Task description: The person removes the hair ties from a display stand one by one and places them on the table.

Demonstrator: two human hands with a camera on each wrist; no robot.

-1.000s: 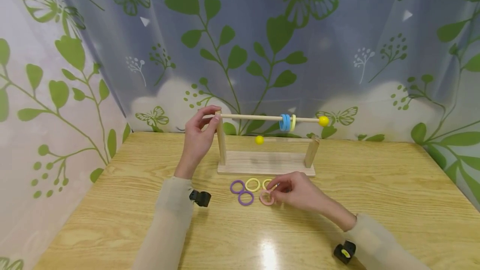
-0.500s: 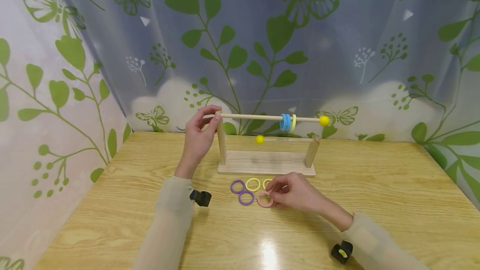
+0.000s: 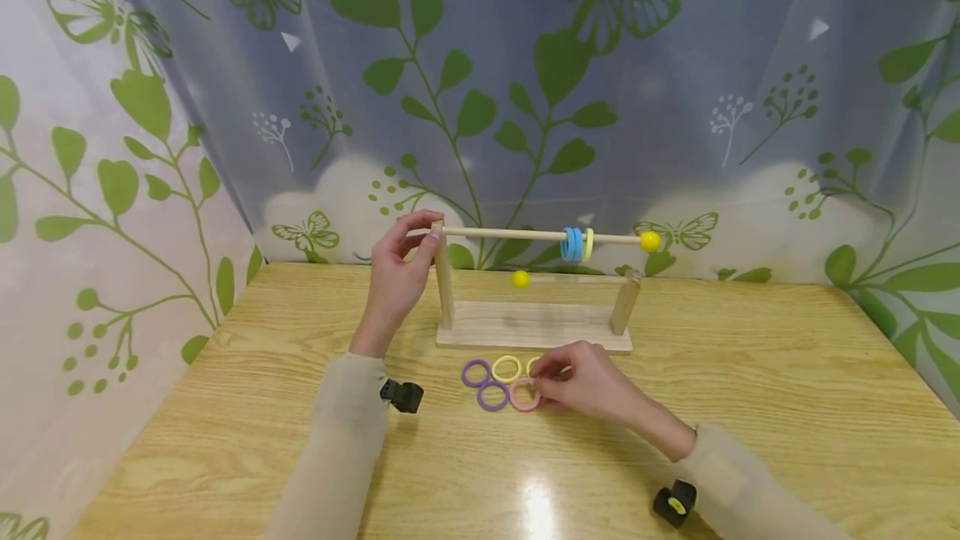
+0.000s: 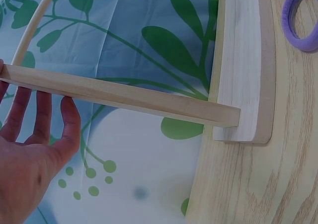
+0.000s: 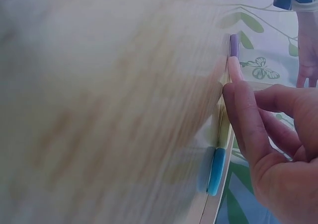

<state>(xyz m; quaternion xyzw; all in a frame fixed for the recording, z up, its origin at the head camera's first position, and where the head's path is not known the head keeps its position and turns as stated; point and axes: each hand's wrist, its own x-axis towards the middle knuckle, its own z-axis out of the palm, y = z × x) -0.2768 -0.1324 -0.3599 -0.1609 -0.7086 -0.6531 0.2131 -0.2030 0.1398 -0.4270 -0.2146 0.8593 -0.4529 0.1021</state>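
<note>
My left hand (image 3: 397, 273) grips the top of the left post (image 3: 445, 294) of a wooden stand (image 3: 536, 327), thumb in front and fingers behind. My right hand (image 3: 588, 382) pinches the right edge of a pink ring (image 3: 523, 410) lying on the table. Left of it are two purple rings (image 3: 492, 410), the lower one right beside the pink. A yellow ring (image 3: 506, 382) lies behind them; a second yellow ring is partly covered by my right fingers. In the right wrist view a blue ring (image 5: 216, 172) shows near that hand, hidden in the head view.
The stand's upper rod (image 3: 502, 233) carries blue rings (image 3: 572, 245) and a pale yellow ring (image 3: 588, 245), with a yellow ball (image 3: 649, 242) at its end. A lower rod on the right post (image 3: 624, 307) ends in another yellow ball (image 3: 521, 279). A patterned curtain (image 3: 480, 65) hangs behind the table.
The pink ring has slid left, up to the lower purple ring, and my right hand has moved slightly left with it. My left hand has kept its hold on the post.
</note>
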